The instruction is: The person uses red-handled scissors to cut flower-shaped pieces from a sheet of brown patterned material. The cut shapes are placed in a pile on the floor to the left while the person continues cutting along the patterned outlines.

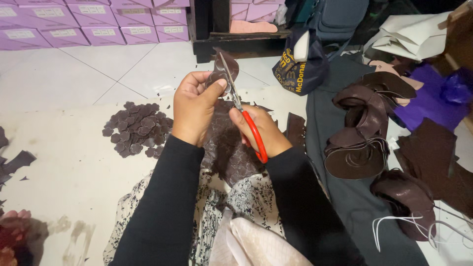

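Left hand (193,106) pinches a brown leather scrap (222,69) up over the lap, thumb on top. Right hand (260,129) is closed around red scissors (246,118), blades biting in. Looks thin and floppy, so grip close to the cut. Cut pieces (138,129) piled nearby.

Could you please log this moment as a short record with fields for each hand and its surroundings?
left hand: pinches a dark brown leather piece
right hand: holds red-handled scissors, blades at that piece
lap: patterned brown sheet
floor left: pile of small cut pieces
floor right: curled leather shapes
background: purple boxes
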